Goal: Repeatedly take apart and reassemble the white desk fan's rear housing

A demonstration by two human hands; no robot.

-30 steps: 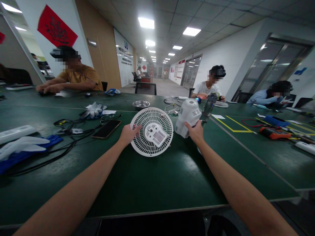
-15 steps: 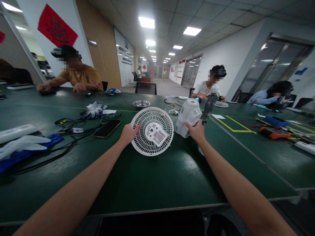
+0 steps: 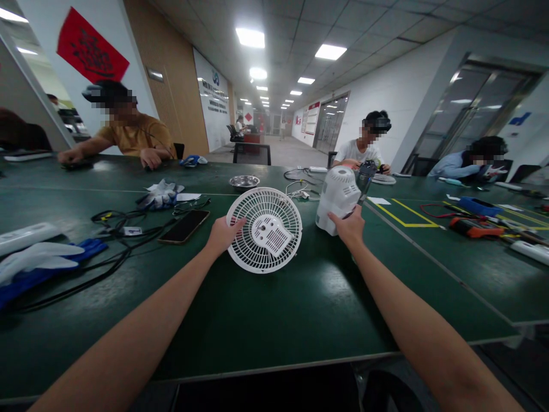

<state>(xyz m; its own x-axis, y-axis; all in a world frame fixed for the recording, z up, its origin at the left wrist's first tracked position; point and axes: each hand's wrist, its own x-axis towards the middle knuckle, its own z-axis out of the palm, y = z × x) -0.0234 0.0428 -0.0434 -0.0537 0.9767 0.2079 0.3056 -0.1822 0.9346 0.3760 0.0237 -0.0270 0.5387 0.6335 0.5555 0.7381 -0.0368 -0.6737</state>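
Note:
My left hand (image 3: 222, 234) grips the left rim of a round white fan grille (image 3: 264, 230), which stands tilted on the green table (image 3: 274, 309) with a labelled hub at its centre. My right hand (image 3: 350, 228) is closed on the lower part of a white fan motor housing (image 3: 338, 198), held upright just right of the grille. Grille and housing are apart, with a small gap between them.
A black phone (image 3: 184, 226), tangled black cables (image 3: 115, 229), work gloves (image 3: 160, 193) and a steel bowl (image 3: 244, 181) lie to the left and behind. A dark bottle (image 3: 364, 177) stands behind the housing. Tools (image 3: 476, 227) lie right. Three people sit across the table.
My right hand has carried the motor housing a little to the right, away from the grille. The grille and my left hand have stayed nearly where they were.

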